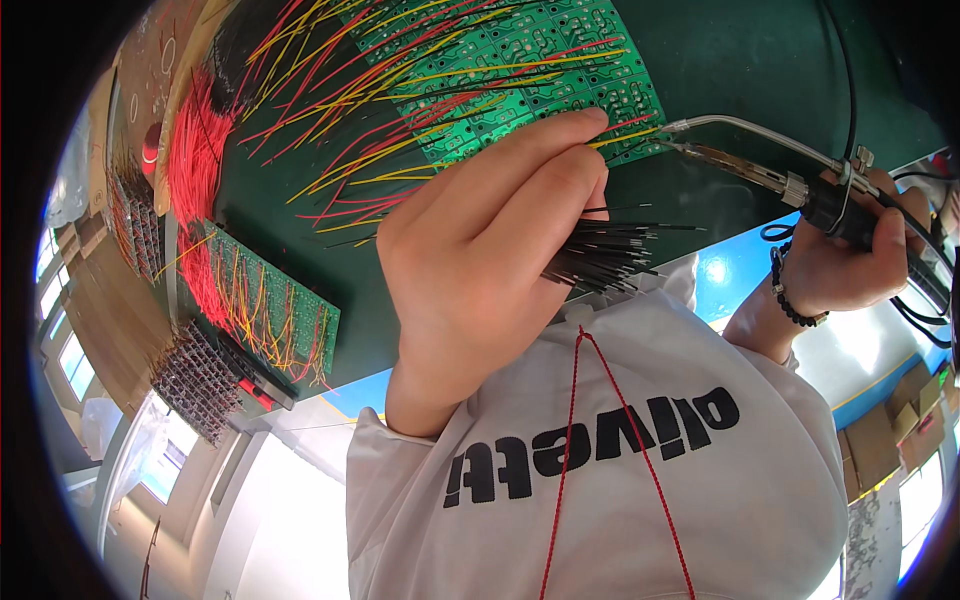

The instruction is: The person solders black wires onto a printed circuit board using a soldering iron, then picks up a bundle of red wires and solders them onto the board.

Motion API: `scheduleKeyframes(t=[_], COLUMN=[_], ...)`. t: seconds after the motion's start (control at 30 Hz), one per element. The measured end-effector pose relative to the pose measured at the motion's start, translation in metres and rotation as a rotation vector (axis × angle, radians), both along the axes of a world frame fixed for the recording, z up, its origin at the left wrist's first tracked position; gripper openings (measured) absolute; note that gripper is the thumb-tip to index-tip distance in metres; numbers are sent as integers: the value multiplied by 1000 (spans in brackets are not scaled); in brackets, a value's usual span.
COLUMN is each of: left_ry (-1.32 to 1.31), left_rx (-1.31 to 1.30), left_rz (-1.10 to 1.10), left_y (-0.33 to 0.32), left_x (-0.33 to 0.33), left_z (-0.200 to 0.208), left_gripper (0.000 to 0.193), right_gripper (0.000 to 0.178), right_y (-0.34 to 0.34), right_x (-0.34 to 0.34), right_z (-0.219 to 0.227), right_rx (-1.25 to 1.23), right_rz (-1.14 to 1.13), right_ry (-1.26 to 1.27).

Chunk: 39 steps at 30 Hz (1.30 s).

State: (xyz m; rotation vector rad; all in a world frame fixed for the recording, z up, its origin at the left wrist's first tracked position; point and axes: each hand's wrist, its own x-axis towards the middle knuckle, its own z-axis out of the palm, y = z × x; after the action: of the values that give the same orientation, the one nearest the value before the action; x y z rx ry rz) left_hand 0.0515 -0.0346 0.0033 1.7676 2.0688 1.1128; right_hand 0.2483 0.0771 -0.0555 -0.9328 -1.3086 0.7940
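Note:
My left hand (pixel 480 240) is closed around a bundle of black wires (pixel 610 255), their bare ends fanning out below its fingers. Its thumb and forefinger pinch together at the near edge of a green circuit board panel (pixel 590 95); whether they also grip a single wire is hard to see. Many red, yellow and black wires (pixel 370 120) spread leftward from the panel. My right hand (pixel 850 275) grips a soldering iron (pixel 825 210) with a thin metal solder-feed tube (pixel 765 128) clamped to it. The iron's tip and the tube's end meet at the panel's right corner, by a yellow wire.
A dark green mat (pixel 740 60) covers the table. At left lie a thick bundle of red wires (pixel 200 150) and a second wired board (pixel 315 320). A red-handled tool (pixel 255 390) and a block of small parts (pixel 195 385) sit near the table edge. A black cable (pixel 848 80) hangs at right.

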Motion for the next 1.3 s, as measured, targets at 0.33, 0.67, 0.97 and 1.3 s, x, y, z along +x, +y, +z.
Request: scheduleKeyframes(t=[0.33,0.67,0.97,1.3], left_ry=[46,-116,-596,-465], left_rx=[-4,268,585,434], left_rz=[16,171,330,342], left_y=[6,-30,-131,-126], left_x=[2,-16,-7,-20], left_z=[2,19,-13,16], left_gripper=[16,9,29,25], right_gripper=[23,4,11,18], right_y=[5,0,-6,-5], right_x=[-10,-29,-26,-43], right_z=[6,24,29,33], right_rx=[36,-74,-100,-116], right_rz=[-131,162,191,159], right_ry=[-79,368,338,373])
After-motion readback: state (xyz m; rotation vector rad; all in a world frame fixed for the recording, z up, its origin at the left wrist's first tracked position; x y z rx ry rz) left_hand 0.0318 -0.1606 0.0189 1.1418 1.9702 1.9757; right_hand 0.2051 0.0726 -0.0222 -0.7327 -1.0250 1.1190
